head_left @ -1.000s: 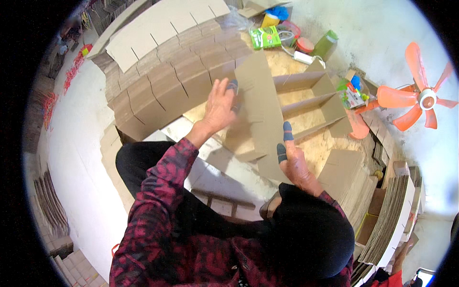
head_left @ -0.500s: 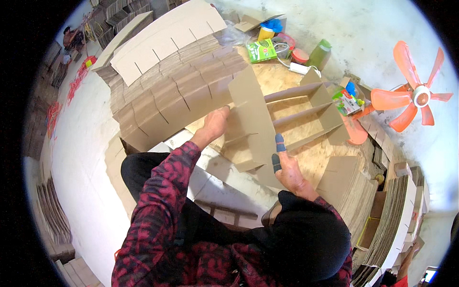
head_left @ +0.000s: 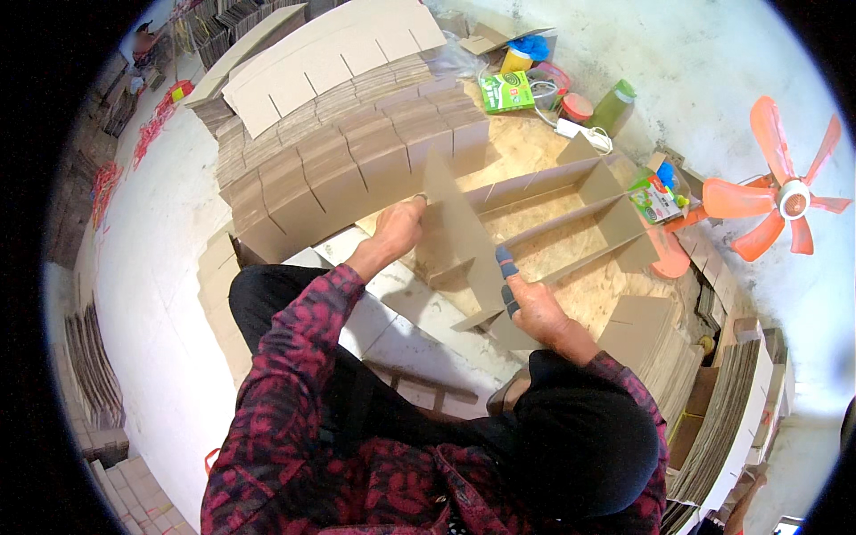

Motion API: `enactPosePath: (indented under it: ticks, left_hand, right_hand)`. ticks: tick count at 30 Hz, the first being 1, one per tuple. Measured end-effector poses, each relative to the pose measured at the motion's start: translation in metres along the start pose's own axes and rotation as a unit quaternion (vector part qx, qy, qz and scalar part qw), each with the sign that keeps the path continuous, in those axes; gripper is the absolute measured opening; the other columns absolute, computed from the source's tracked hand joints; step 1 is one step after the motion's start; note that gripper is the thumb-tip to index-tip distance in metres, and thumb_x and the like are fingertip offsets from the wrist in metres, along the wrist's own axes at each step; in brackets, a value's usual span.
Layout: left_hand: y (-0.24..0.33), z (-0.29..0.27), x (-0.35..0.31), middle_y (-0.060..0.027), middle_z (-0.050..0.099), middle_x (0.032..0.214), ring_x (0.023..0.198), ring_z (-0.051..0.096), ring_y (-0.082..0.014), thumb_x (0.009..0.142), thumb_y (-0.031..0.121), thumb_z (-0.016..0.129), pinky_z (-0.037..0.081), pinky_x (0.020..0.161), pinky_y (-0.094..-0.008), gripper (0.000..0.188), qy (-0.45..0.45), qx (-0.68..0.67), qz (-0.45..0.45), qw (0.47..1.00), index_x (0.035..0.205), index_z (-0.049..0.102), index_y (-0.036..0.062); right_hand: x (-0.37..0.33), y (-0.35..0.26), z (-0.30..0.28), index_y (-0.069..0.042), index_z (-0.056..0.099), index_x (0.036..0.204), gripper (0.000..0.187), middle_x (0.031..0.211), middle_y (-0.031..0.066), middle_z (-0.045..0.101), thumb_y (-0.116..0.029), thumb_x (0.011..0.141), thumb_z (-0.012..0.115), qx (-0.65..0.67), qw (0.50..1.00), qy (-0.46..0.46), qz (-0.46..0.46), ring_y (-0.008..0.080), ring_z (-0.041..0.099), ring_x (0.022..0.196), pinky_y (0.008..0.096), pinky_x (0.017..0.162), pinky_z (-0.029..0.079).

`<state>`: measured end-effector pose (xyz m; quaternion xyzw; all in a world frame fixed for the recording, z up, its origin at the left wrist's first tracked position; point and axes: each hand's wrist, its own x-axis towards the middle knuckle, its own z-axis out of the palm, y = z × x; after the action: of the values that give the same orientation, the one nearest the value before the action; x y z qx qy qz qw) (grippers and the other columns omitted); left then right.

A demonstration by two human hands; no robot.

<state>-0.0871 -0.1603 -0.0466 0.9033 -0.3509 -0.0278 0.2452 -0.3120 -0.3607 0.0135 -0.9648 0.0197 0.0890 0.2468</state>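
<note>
A cardboard panel (head_left: 456,227) stands tilted between the two hands, over a wooden board (head_left: 515,153). The left hand (head_left: 395,230) has its fingers bent in at the panel's left edge; I cannot tell whether they close on it. The right hand (head_left: 540,310) is at the panel's right edge, two fingers in dark covers (head_left: 506,260) slightly parted; a pinch cannot be made out either. Cardboard strips (head_left: 538,189) run off to the right of the panel. Left of and beyond it is a stack (head_left: 334,174) of slotted card. Beyond the panel lies a green box (head_left: 506,92) with print on its face; right of it, a carton (head_left: 655,201) also bears print. An orange fan (head_left: 793,200) stands farther right.
</note>
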Motion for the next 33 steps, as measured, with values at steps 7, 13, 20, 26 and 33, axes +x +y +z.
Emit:
enactPosePath:
  ticks: [7, 13, 20, 26, 33]
  left_hand:
    - [-0.002, 0.004, -0.006, -0.0276, 0.061, 0.079, 0.080, 0.060, -0.0475, 0.072, -0.003, 0.053, 0.046, 0.067, -0.0534, 0.017, -0.007, -0.033, -0.031, 0.999, 0.089, 0.052, -0.0005]
    - [-0.006, 0.001, -0.016, -0.0271, 0.061, 0.078, 0.079, 0.060, -0.0463, 0.071, -0.004, 0.053, 0.046, 0.067, -0.0533, 0.020, 0.013, -0.045, -0.033, 0.998, 0.090, 0.053, 0.0008]
    - [0.001, -0.015, -0.001, -0.0238, 0.061, 0.075, 0.076, 0.060, -0.0449, 0.070, -0.004, 0.054, 0.047, 0.066, -0.0510, 0.029, 0.108, -0.033, 0.055, 0.992, 0.098, 0.057, 0.0059]
    - [0.008, -0.027, -0.006, -0.0221, 0.061, 0.105, 0.097, 0.059, -0.0399, 0.075, -0.006, 0.053, 0.048, 0.082, -0.0416, 0.035, 0.150, 0.008, 0.074, 0.986, 0.110, 0.057, -0.0028]
    - [0.139, 0.016, -0.058, -0.0205, 0.063, 0.097, 0.091, 0.062, -0.0371, 0.078, 0.008, 0.068, 0.049, 0.079, -0.0404, 0.037, 0.013, -0.188, 0.162, 0.969, 0.113, 0.057, 0.0006]
  right_hand:
    - [0.004, 0.002, 0.013, -0.002, 0.048, 0.109, 0.042, 0.082, 0.0268, 0.062, 0.001, 0.068, 0.057, -0.002, 1.000, -0.017, 0.013, 0.0465, 0.060, 0.079, 0.0527, 0.068, 0.050]
    - [0.009, -0.001, 0.018, -0.003, 0.048, 0.109, 0.040, 0.080, 0.0264, 0.061, -0.001, 0.071, 0.058, 0.005, 1.000, 0.015, -0.022, 0.0456, 0.061, 0.077, 0.0520, 0.066, 0.050]
    - [0.026, -0.025, -0.008, 0.001, 0.055, 0.091, 0.015, 0.080, 0.0241, 0.063, -0.004, 0.076, 0.055, -0.032, 0.997, -0.063, -0.028, 0.0407, 0.063, 0.077, 0.0492, 0.065, 0.050]
    - [0.000, 0.013, -0.015, 0.000, 0.054, 0.090, 0.014, 0.080, 0.0240, 0.062, -0.008, 0.079, 0.053, 0.000, 0.985, 0.165, -0.038, 0.0410, 0.062, 0.076, 0.0482, 0.063, 0.048]
    - [-0.192, 0.095, 0.008, -0.001, 0.049, 0.121, 0.049, 0.112, 0.0253, 0.056, -0.012, 0.076, 0.066, -0.043, 0.880, 0.341, 0.327, 0.0413, 0.053, 0.107, 0.0451, 0.085, 0.045]
